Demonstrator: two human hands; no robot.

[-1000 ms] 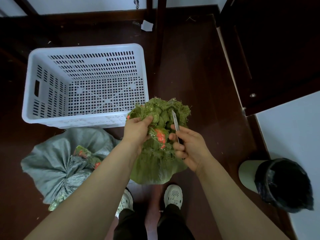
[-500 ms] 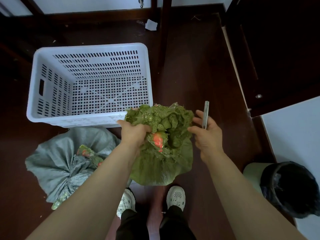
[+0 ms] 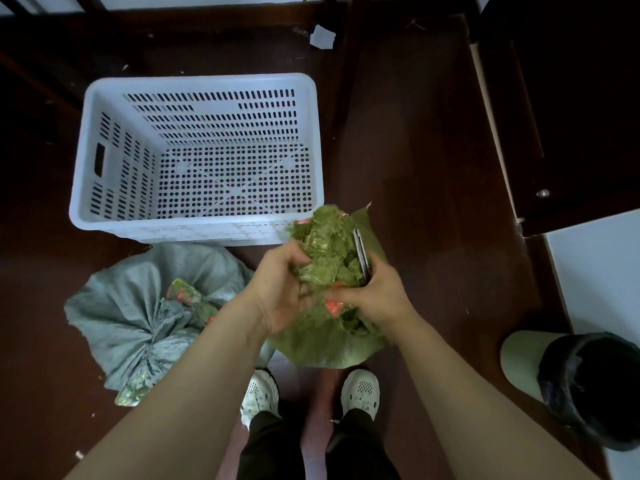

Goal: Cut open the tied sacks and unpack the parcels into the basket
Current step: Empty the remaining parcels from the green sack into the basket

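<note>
I hold a green woven sack [image 3: 327, 342] upright in front of me, its bunched neck pointing up. My left hand [image 3: 282, 289] grips the neck from the left. On the right side my right hand [image 3: 375, 294] holds a small knife [image 3: 362, 256] against the sack's neck, blade up. An orange tie [image 3: 333, 307] shows between my hands. The white perforated basket [image 3: 194, 223] stands on the floor just beyond the sack, with nothing in it. A grey tied sack [image 3: 138, 313] lies on the floor to my left.
A pale bin with a black liner [image 3: 585, 382] stands at the right. Dark wooden furniture [image 3: 571, 98] fills the upper right, and chair legs [image 3: 349, 60] stand behind the basket. My white shoes [image 3: 360, 393] are under the green sack.
My right hand had swung out to the right with the knife; it is back against the sack's neck. The sack has shifted right and my left hand sits lower on it.
</note>
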